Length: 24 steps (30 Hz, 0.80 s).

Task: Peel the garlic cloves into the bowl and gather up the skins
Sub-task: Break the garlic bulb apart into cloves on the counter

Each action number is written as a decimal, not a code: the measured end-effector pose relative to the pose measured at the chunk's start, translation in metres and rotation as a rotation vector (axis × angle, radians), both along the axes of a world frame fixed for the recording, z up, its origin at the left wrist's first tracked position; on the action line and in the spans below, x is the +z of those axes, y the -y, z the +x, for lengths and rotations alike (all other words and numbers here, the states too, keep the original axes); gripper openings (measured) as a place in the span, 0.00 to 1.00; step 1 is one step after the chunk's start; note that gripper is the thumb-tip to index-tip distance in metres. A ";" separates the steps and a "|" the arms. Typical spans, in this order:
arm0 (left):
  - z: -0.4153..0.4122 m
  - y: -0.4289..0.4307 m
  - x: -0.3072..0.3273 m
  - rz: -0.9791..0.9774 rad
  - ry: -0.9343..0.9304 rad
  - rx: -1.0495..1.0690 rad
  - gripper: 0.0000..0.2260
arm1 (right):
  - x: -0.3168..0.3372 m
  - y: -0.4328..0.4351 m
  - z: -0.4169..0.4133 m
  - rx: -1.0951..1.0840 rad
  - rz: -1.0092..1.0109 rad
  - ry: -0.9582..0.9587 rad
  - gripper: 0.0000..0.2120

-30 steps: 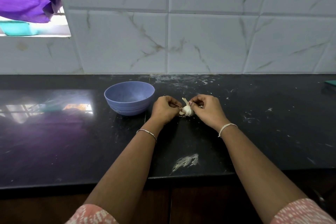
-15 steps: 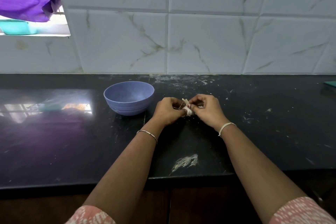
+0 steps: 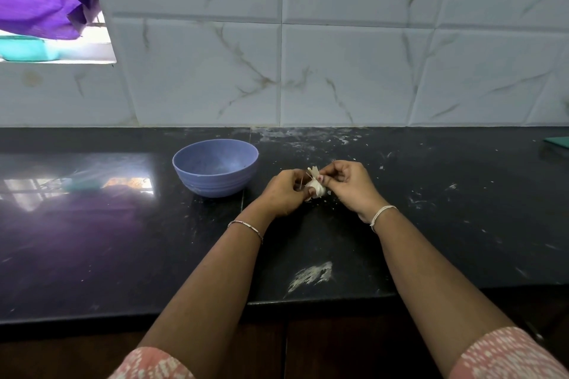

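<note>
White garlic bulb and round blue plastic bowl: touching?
Apart. The head view shows bare black countertop between the white garlic bulb and the round blue plastic bowl.

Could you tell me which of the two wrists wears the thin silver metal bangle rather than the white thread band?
The left wrist: its thin silver metal bangle sits on the arm nearer the blue plastic bowl, while the white thread band circles the right wrist.

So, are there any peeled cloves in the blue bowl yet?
No, the blue bowl looks empty, and both hands hold the garlic beside it.
</note>
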<state>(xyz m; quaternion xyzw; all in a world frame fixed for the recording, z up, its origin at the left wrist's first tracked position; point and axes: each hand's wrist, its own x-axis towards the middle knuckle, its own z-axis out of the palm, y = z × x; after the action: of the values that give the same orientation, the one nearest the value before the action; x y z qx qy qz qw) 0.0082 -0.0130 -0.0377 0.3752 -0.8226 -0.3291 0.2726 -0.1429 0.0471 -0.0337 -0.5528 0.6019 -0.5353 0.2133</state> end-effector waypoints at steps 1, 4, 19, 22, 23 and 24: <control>0.000 0.001 -0.001 0.007 -0.006 -0.010 0.08 | 0.000 0.000 0.000 -0.004 0.001 0.010 0.10; 0.001 0.000 -0.001 0.060 -0.051 -0.060 0.08 | -0.001 0.000 0.002 -0.035 0.010 0.007 0.10; -0.005 -0.008 0.003 0.117 -0.038 0.030 0.10 | 0.004 -0.003 0.010 -0.172 -0.057 -0.477 0.03; -0.004 -0.010 0.005 0.108 -0.038 0.062 0.13 | 0.005 -0.003 0.012 -0.166 -0.078 -0.474 0.04; -0.004 -0.011 0.006 0.099 -0.025 0.073 0.13 | 0.005 -0.003 0.012 -0.161 -0.080 -0.467 0.04; -0.005 -0.011 0.007 0.085 -0.003 0.091 0.12 | 0.006 -0.003 0.012 -0.159 -0.083 -0.454 0.04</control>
<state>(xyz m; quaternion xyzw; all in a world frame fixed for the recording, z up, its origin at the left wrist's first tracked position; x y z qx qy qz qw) 0.0037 -0.0019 -0.0307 0.4229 -0.7895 -0.3515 0.2727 -0.1308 0.0504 -0.0278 -0.6182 0.6535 -0.4367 0.0070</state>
